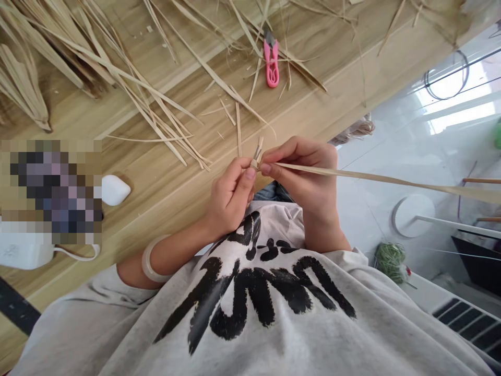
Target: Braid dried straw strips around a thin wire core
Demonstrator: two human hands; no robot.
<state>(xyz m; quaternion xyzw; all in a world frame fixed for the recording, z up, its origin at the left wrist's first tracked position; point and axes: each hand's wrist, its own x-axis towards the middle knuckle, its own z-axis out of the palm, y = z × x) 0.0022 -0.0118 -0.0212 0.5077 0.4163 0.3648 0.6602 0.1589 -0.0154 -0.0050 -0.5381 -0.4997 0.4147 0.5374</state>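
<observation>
The wooden worktop point(172, 193) takes up the upper and left part of the view, its near edge slanting up to the right, with a shiny pale floor point(364, 209) past that edge. The person's light grey shirt point(274, 334), printed with bold black strokes, is close up to the near edge. A big heap of strips point(58, 47), pale and flat, lies toward the left of the worktop, well back from the near edge; thinner ones are scattered across the middle. One long strip point(391, 180) runs from the right hand point(313, 193) out past the near edge, above the floor; thumb and forefinger pinch it close to its inner end. The left hand point(230, 201) is just beside the right, thumb pressed toward forefinger. On the worktop's left side stands a white box point(25, 248) with a cord. Pink snips point(271, 62) lie in from the near edge, beyond the hands, and a small white case point(114, 190) is left of them. Smallest is the folded piece point(254, 164), gripped by the left hand over the near edge; it seems to be strip wrapped round itself, though fingers hide part.
</observation>
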